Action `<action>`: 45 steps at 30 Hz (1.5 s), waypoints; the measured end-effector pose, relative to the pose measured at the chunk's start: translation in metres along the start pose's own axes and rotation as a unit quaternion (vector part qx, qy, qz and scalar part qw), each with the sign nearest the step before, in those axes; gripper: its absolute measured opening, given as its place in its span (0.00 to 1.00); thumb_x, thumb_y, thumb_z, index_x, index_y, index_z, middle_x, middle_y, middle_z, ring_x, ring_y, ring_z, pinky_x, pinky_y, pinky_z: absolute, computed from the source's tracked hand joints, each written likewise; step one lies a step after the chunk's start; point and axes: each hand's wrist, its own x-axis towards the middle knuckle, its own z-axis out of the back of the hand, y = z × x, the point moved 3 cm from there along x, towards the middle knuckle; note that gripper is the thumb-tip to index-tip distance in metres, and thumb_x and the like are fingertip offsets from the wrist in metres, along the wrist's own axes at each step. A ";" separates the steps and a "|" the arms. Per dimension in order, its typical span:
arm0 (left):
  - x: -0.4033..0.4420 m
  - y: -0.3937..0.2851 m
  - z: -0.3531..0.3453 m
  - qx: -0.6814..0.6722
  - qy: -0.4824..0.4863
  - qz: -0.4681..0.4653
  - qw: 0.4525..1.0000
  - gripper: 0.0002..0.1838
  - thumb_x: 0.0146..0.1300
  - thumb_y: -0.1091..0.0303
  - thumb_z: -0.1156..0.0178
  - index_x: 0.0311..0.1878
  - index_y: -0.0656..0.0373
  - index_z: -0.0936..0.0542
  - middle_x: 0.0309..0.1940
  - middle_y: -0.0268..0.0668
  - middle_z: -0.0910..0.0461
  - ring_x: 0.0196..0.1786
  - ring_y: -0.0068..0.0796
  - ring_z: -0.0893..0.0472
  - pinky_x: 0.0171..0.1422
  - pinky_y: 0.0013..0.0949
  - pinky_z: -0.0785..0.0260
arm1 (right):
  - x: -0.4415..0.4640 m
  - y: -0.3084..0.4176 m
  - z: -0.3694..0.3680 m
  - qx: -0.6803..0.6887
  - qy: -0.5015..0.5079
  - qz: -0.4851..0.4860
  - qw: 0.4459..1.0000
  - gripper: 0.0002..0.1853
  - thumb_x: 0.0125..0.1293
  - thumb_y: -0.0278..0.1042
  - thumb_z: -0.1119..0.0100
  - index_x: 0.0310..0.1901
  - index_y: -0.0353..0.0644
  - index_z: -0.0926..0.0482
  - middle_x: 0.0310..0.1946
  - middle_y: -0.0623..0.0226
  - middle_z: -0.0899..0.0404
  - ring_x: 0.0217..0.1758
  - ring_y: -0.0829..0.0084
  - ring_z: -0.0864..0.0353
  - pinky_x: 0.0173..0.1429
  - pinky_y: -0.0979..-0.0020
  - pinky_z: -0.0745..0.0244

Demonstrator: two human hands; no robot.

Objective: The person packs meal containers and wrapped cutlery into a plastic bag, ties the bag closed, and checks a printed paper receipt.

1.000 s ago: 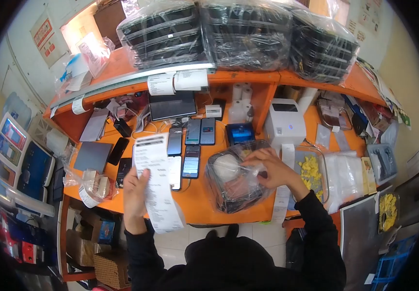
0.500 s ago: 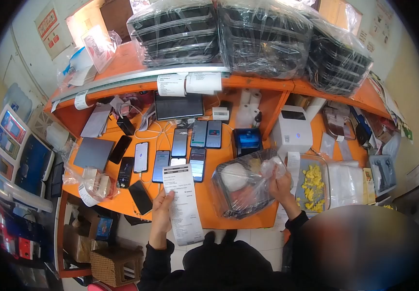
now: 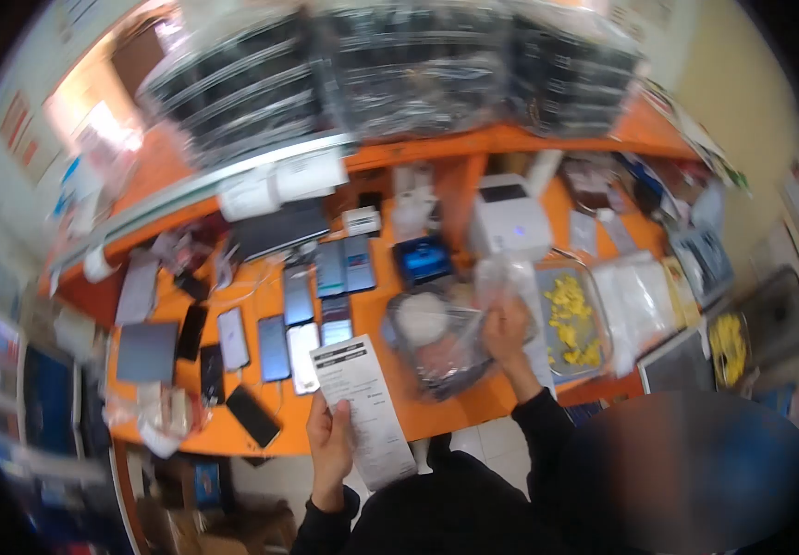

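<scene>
My left hand (image 3: 330, 446) is closed on a long printed receipt (image 3: 362, 412), thumb on its face, held upright at the desk's front edge. My right hand (image 3: 508, 333) is closed around the gathered top of a clear plastic bag (image 3: 508, 273). Inside the bag sits a black food tray (image 3: 462, 365) with a white round mound (image 3: 423, 317) and something reddish below it, blurred behind the plastic. The tray rests on the orange desk (image 3: 399, 393). Several phones (image 3: 273, 347) lie beside the receipt.
A white label printer (image 3: 509, 220) stands behind my right hand. Right of it is a tray of yellow pieces (image 3: 573, 319), then clear plastic bags (image 3: 635, 296). Wrapped black containers (image 3: 409, 74) line the upper shelf. A blurred round patch (image 3: 691, 472) covers the lower right.
The view has swung to the right, showing more of the right side. My right hand has lifted the bag's neck higher beside the tray. The receipt stays in my left hand.
</scene>
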 end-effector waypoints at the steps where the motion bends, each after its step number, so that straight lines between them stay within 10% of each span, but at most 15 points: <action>1: -0.003 0.005 -0.004 0.058 0.026 -0.014 0.998 0.20 0.73 0.73 0.51 0.65 0.66 0.35 0.56 0.38 0.25 0.56 0.24 0.27 0.62 0.27 0.37 | 0.002 0.005 -0.007 0.033 -0.046 0.024 0.998 0.07 0.61 0.26 0.51 0.31 0.39 0.21 0.24 0.55 0.25 0.26 0.54 0.26 0.30 0.56 0.33; 5: -0.014 0.003 -0.072 -0.022 0.033 -0.131 0.991 0.35 0.71 0.75 0.52 0.75 0.61 0.58 0.65 0.48 0.34 0.62 0.37 0.29 0.64 0.36 0.35 | 0.000 0.026 0.011 -0.013 0.030 0.031 0.999 0.16 0.65 0.38 0.43 0.50 0.37 0.23 0.49 0.50 0.26 0.54 0.53 0.28 0.58 0.55 0.33; 7: -0.036 -0.013 -0.118 -0.113 0.086 -0.066 0.988 0.34 0.67 0.77 0.49 0.75 0.60 0.49 0.65 0.52 0.33 0.61 0.40 0.27 0.63 0.38 0.32 | -0.008 0.042 0.067 -0.035 0.023 0.017 0.999 0.26 0.67 0.44 0.43 0.61 0.36 0.31 0.58 0.49 0.31 0.62 0.52 0.33 0.66 0.57 0.38; 9: -0.045 0.002 -0.135 0.027 0.160 -0.209 0.964 0.25 0.69 0.73 0.51 0.68 0.60 0.42 0.54 0.48 0.31 0.48 0.36 0.28 0.50 0.38 0.32 | -0.037 0.022 0.131 -0.061 -0.014 -0.030 0.998 0.28 0.67 0.43 0.42 0.63 0.37 0.33 0.59 0.51 0.32 0.64 0.53 0.34 0.67 0.58 0.40; 11: -0.043 0.052 -0.128 0.269 0.146 -0.546 0.779 0.16 0.72 0.64 0.47 0.55 0.65 0.28 0.29 0.39 0.23 0.22 0.27 0.30 0.26 0.33 0.32 | -0.075 -0.005 0.189 -0.066 -0.069 -0.090 0.991 0.24 0.67 0.38 0.43 0.61 0.38 0.30 0.57 0.52 0.30 0.62 0.53 0.33 0.66 0.59 0.40; 14: -0.077 0.050 -0.185 0.020 0.261 -0.085 0.961 0.26 0.67 0.78 0.50 0.69 0.63 0.35 0.62 0.53 0.30 0.58 0.42 0.24 0.60 0.40 0.30 | -0.153 -0.068 0.319 -0.230 -0.189 -0.243 0.923 0.16 0.68 0.34 0.45 0.54 0.38 0.25 0.50 0.53 0.26 0.56 0.54 0.29 0.63 0.59 0.36; 20: -0.121 0.083 -0.305 0.228 0.417 -0.297 0.828 0.24 0.73 0.60 0.49 0.58 0.75 0.27 0.33 0.47 0.20 0.22 0.28 0.31 0.27 0.31 0.35 | -0.299 -0.235 0.620 -0.344 -0.440 -0.327 0.762 0.15 0.66 0.37 0.42 0.50 0.39 0.22 0.43 0.53 0.19 0.46 0.57 0.19 0.52 0.63 0.26; 27: -0.233 0.123 -0.492 0.217 0.418 -0.195 0.860 0.19 0.70 0.67 0.45 0.58 0.70 0.24 0.36 0.40 0.19 0.21 0.20 0.35 0.26 0.25 0.41 | -0.333 -0.419 0.855 -0.370 -0.392 -0.381 0.751 0.15 0.62 0.32 0.41 0.49 0.38 0.22 0.41 0.51 0.18 0.47 0.54 0.18 0.52 0.61 0.24; 33: -0.272 0.155 -0.561 0.250 0.383 -0.079 0.886 0.19 0.67 0.71 0.41 0.59 0.67 0.23 0.40 0.41 0.18 0.26 0.19 0.30 0.29 0.23 0.37 | -0.341 -0.543 0.922 -0.384 -0.159 -0.579 0.702 0.17 0.57 0.36 0.35 0.47 0.38 0.19 0.41 0.50 0.17 0.49 0.54 0.18 0.53 0.60 0.24; 36: -0.280 0.152 -0.597 0.234 0.424 -0.234 0.843 0.19 0.67 0.70 0.40 0.60 0.67 0.24 0.44 0.44 0.18 0.34 0.24 0.23 0.36 0.26 0.30 | -0.346 -0.563 0.931 -0.335 -0.093 -0.624 0.700 0.18 0.51 0.39 0.30 0.41 0.38 0.16 0.37 0.51 0.16 0.43 0.55 0.15 0.49 0.62 0.22; 38: -0.286 0.155 -0.613 0.228 0.413 -0.166 0.866 0.19 0.67 0.70 0.41 0.59 0.67 0.24 0.44 0.43 0.18 0.34 0.23 0.23 0.36 0.26 0.30 | -0.343 -0.572 0.939 -0.287 0.007 -0.648 0.705 0.18 0.50 0.40 0.30 0.40 0.37 0.16 0.36 0.51 0.16 0.41 0.56 0.15 0.48 0.62 0.21; 42: -0.303 0.158 -0.628 0.211 0.385 -0.023 0.898 0.18 0.68 0.70 0.42 0.59 0.67 0.23 0.44 0.42 0.18 0.34 0.22 0.23 0.36 0.26 0.30 | -0.330 -0.546 0.944 -0.298 0.018 -0.653 0.696 0.21 0.55 0.42 0.32 0.44 0.34 0.20 0.44 0.48 0.18 0.51 0.51 0.19 0.54 0.58 0.23; 45: -0.292 0.162 -0.626 0.263 0.433 -0.095 0.857 0.18 0.68 0.71 0.43 0.59 0.68 0.23 0.40 0.38 0.17 0.26 0.15 0.31 0.27 0.21 0.39 | -0.328 -0.493 0.923 -0.387 -0.069 -0.661 0.638 0.18 0.56 0.41 0.33 0.43 0.36 0.20 0.43 0.48 0.18 0.50 0.50 0.18 0.53 0.57 0.23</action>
